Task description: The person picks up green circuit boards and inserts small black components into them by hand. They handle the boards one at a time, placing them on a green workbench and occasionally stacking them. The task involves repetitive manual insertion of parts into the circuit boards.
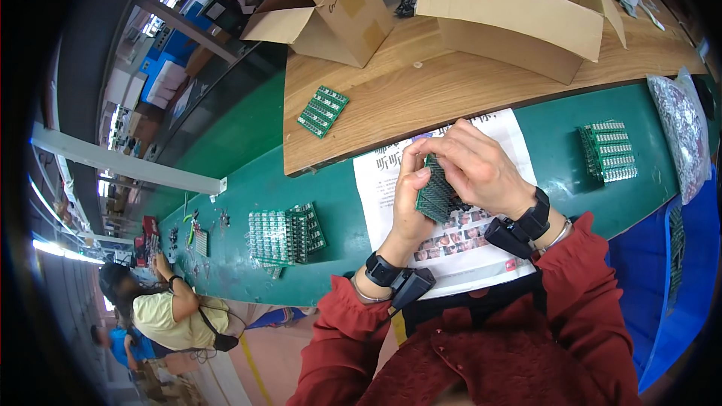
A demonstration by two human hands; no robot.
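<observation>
A person in a dark red long-sleeved top works at a green tabletop [248, 158], seen from above. Both hands meet at the centre of the view, closed together on a small stack of green rectangular circuit boards [436, 194] held on edge just above a printed white paper sheet [391, 180]. The left hand [411, 203] clamps the stack from the 9 o'clock side, thumb up along its edge. The right hand [477, 165] curls over the top from 1 o'clock, fingertips pressing on the upper boards. Each wrist carries a black strap with a small black device.

The step in hand looks like gathering or squaring the boards into one pack. The next move would call for a firm pinch and even edges, so that no board slips out.

At 9 o'clock from the hands, a spread of green circuit board panels [284, 234] lies flat on the tabletop. At 3 o'clock sits another pile of green boards with white parts [609, 152]. A single green board panel [323, 111] rests at 11 o'clock on a raised wooden plank shelf [451, 83], beside two open brown cardboard boxes [519, 7]. A clear plastic bag of small parts [681, 135] lies far right. At 8 o'clock, another person in a pale yellow shirt [169, 316] works further along. Nothing blocks the hands.
</observation>
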